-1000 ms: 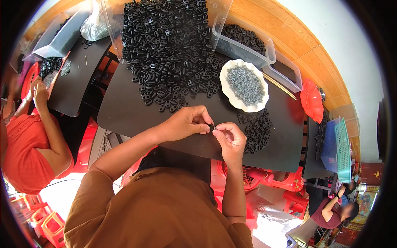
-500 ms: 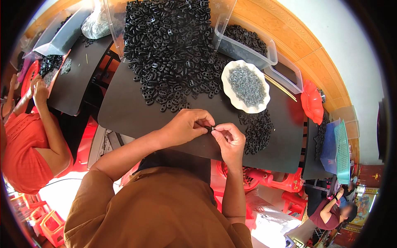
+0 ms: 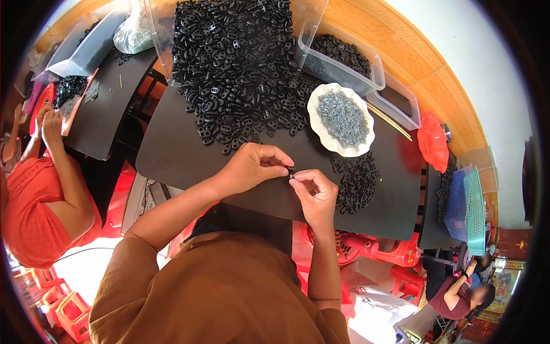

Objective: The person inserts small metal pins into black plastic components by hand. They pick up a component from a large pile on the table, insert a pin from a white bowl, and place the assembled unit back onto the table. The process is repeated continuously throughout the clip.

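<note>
A small dark piece (image 3: 291, 170), mostly covered by fingers, is between my two hands, over the table's near edge. My left hand (image 3: 252, 167) pinches it from the left with thumb and index finger. From the right, the thumb and fingertips of my right hand (image 3: 315, 194) close on it. Just beyond my hands spreads a large heap of black oval pieces with two holes (image 3: 235, 86). A white wavy-rimmed dish (image 3: 313, 120) holds many thin, shiny grey bits. Beside my right hand lies a pile of smaller black parts (image 3: 358, 186).
Clear plastic bins (image 3: 338, 74) with black pieces stand at the back, near wooden sticks (image 3: 389, 120) and a red scalloped dish (image 3: 432, 142). A teal basket (image 3: 474, 211) is far right. A person in red (image 3: 48, 206) works at the left table; another person (image 3: 458, 297) sits lower right.
My left hand has shifted slightly up and its index finger has straightened somewhat. The dark piece has turned between my fingertips. The left co-worker's hands have moved a little.
</note>
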The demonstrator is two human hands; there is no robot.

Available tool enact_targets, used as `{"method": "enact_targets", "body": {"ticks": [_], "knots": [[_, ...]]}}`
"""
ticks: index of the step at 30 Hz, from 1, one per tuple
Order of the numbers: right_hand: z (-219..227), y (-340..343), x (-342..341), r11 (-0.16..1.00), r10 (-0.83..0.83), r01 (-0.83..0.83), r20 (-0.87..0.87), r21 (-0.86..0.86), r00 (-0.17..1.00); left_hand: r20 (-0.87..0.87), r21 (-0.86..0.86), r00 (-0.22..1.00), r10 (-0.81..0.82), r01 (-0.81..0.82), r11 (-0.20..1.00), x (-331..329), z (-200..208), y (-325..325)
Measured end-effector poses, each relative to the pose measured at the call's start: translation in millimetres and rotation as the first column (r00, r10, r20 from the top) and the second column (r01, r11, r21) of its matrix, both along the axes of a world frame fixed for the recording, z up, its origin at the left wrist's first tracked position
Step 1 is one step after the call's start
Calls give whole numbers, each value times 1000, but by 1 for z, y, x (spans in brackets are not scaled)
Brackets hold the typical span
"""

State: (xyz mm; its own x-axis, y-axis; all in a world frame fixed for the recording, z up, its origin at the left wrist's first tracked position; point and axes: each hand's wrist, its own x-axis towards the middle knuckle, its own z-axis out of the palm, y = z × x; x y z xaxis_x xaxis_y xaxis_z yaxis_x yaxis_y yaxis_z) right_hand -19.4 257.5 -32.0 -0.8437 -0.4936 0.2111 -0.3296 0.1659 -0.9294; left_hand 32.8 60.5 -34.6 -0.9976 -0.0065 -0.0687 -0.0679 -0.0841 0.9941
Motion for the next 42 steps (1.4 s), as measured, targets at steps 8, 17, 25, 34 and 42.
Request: {"method": "enact_targets", "body": {"ticks": [8,17,25,34,42], "knots": [[4,-3,1,998,5,-2,-47,62,999,-34,-100,999,-14,10,995,1,4,1],[4,-5,2,999,-7,9,-30,44,1000,-104,-160,995,7,-24,987,3,6,4],[0,-4,2,994,-38,38,2,101,999,-210,-324,978,-18,-52,945,3,6,8],[3,-1,7,975,-47,76,-141,207,989,-295,-383,954,-57,-63,922,3,5,11],[4,1,9,976,-75,98,-119,196,990,-312,-403,947,-73,-63,913,2,8,12]]}}
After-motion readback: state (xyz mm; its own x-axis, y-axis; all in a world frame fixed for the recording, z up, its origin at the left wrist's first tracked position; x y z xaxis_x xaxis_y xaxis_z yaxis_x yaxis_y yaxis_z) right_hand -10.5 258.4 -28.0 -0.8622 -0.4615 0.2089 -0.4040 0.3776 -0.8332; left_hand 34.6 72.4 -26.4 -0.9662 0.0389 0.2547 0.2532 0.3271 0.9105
